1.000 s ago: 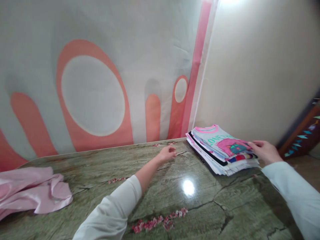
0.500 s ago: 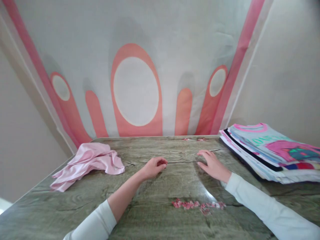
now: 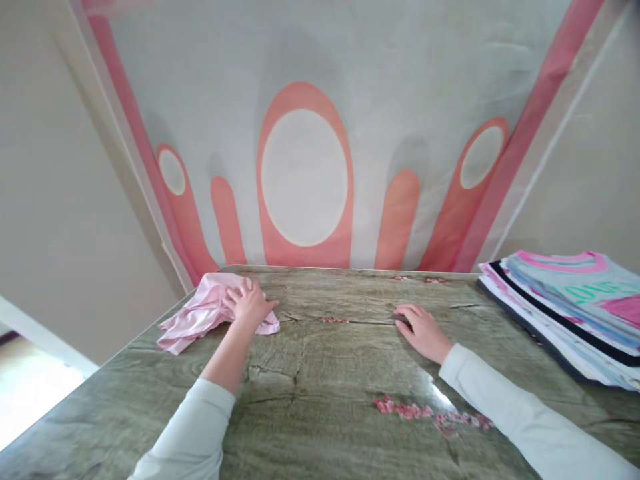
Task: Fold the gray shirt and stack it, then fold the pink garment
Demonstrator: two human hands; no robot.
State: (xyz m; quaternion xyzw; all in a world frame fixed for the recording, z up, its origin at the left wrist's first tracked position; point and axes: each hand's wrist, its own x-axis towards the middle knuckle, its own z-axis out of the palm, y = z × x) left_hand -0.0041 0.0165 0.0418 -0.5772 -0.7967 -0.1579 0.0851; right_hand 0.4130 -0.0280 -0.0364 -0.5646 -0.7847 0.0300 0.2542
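A crumpled light pink cloth (image 3: 200,310), perhaps a garment, lies on the left part of the table. My left hand (image 3: 249,303) is over its right side, fingers spread and thumb pointing right; whether the fingertips press into the fabric I cannot tell. On the right half of the table, my right hand (image 3: 424,333) stays low near the wood-patterned surface. Its fingers are gently bent with a gap to the thumb, and nothing shows in it.
At the right stands a stack of folded clothes (image 3: 570,320), topped by a grey shirt with a pink collar. Printed pink blossoms decorate the wood-look table (image 3: 320,427). A wall panel with pink shapes (image 3: 305,257) rises behind the far edge.
My left hand has moved left from the table's middle to over the pink cloth, and its fingers have spread. My right hand stays about where it was. The view has turned slightly left.
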